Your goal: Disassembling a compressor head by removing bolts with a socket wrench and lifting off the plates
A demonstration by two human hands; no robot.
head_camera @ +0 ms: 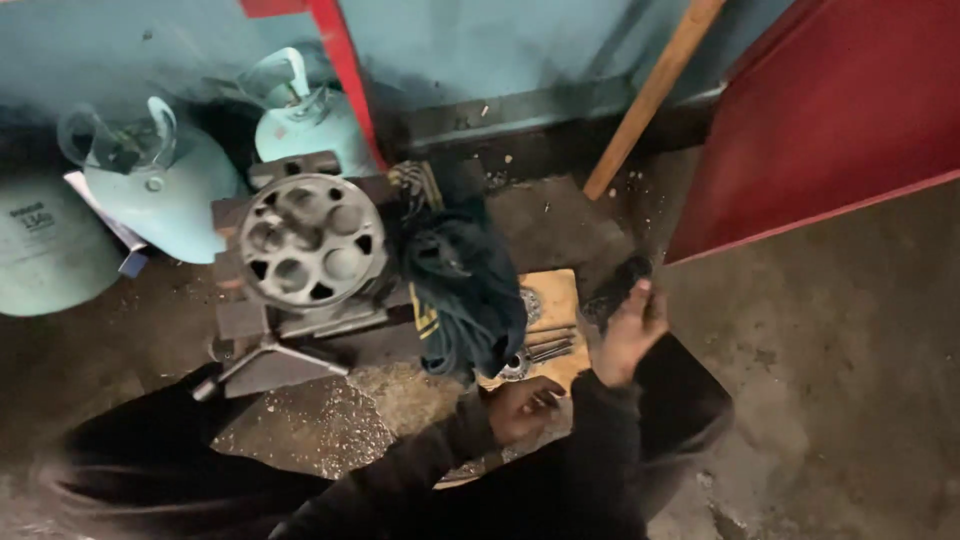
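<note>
Hands first: my left hand (522,408) sits low near the middle, its fingers curled over the near edge of a wooden board (553,295) on the floor, touching small metal parts (540,350) lying there; I cannot tell whether they grip one. My right hand (630,335) is raised just right of the board, fingers loosely bent, holding nothing I can see. Left of the board, a dark cloth (465,290) drapes beside a round metal cylinder block (310,240) with several bores. Pale gas cylinders (165,190) stand far left.
</note>
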